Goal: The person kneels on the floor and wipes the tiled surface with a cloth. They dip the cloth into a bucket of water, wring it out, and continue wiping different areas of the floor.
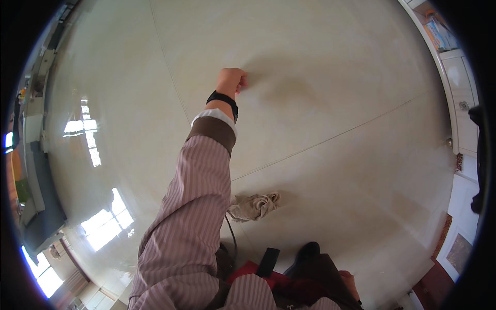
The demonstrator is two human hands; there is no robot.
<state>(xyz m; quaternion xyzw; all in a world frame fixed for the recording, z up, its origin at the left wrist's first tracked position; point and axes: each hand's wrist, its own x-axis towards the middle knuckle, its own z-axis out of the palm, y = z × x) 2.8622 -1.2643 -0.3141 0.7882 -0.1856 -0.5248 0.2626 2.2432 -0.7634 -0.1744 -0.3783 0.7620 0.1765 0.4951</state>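
Observation:
My left hand (231,79) reaches far forward over the glossy pale tiled floor (329,116). Its fingers are curled inward, and whether they hold something is hidden. A black band (223,100) circles that wrist, below a striped sleeve (197,174). On the floor beside the sleeve lies a crumpled beige cloth (255,206). My right hand (349,283) shows only in part at the lower right, close to my dark trouser leg (329,275); its fingers cannot be made out.
A dark cord (233,236) runs near my feet. A black rectangular thing (268,261) rests against red cloth (248,269) at my lap. White drawers (459,100) and a shelf line the right side. A grey sofa (42,209) stands at the left rim. Window light reflects off the floor.

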